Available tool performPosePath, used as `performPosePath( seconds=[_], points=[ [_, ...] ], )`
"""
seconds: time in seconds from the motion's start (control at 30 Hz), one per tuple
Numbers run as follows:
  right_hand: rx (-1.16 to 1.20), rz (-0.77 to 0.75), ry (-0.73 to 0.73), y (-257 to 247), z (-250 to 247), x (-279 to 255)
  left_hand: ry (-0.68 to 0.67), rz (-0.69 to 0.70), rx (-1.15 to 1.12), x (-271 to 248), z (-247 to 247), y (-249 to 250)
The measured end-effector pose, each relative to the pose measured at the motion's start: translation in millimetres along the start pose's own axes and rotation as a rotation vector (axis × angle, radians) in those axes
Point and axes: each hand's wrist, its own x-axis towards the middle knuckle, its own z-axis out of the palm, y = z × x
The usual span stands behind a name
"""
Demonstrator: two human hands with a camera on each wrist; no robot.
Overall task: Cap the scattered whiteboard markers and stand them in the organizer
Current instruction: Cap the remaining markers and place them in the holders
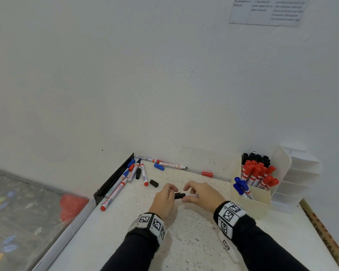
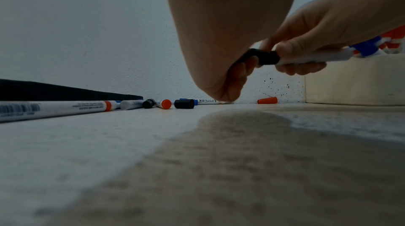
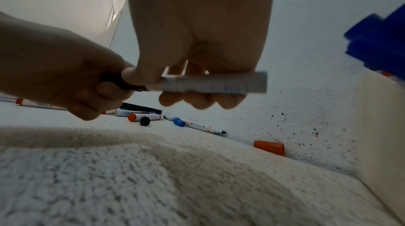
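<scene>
My right hand (image 1: 201,192) grips one white-barrelled whiteboard marker (image 3: 210,84) just above the table; my left hand (image 1: 163,200) pinches its black plastic cap (image 2: 266,57) at the tip. Beyond my left hand lie two loose black caps (image 1: 154,183). Right of my right hand stands one cream plastic organizer (image 1: 252,204), well stocked.

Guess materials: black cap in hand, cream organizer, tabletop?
Black cap: likely moulded plastic, matte, with no glare.
Cream organizer: likely plastic, smooth and opaque, with thin rounded walls.
Tabletop: uncertain; a white, matte, pebbled surface, possibly textured laminate or a mat.
</scene>
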Motion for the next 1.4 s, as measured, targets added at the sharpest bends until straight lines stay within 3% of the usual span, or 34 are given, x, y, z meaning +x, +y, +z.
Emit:
performPosePath(
  seconds=[0.1, 0.17, 0.23, 0.33, 0.47, 0.7, 0.87, 1.0, 1.1, 1.4],
  points=[
    [0.093, -0.049, -0.012, 3, 3, -6, -0.045, -0.005, 0.014, 0, 2, 0],
    [0.05, -0.104, -0.035, 1, 6, -9, -0.067, -0.012, 0.073, 1, 2, -1],
    [-0.02, -0.115, 0.039, 0, 8, -10, -0.055, -0.024, 0.113, 2, 2, -3],
    [-0.196, -0.055, 0.121, 4, 13, -14, -0.056, -0.018, 0.127, 2, 2, -3],
    [-0.068, 0.033, 0.154, 5, 21, -17, -0.076, -0.008, 0.122, 3, 3, -2],
    [-0.087, 0.151, 0.174, 9, 19, -16, -0.059, 0.005, 0.047, 0, 2, -3],
    [-0.164, 0.1, 0.197, -4, 28, -14, -0.066, -0.031, 0.321, 4, -1, -9],
    [-0.216, 0.032, 0.194, -14, 40, -11, -0.088, -0.03, 0.837, 5, -9, -7],
    [-0.238, 0.032, 0.165, -11, 39, -11, -0.159, 0.001, 0.994, 7, -8, -9],
    [-0.251, 0.033, 0.053, -5, 28, -11, -0.131, 0.089, 0.847, 1, -6, 4]
  ],
)
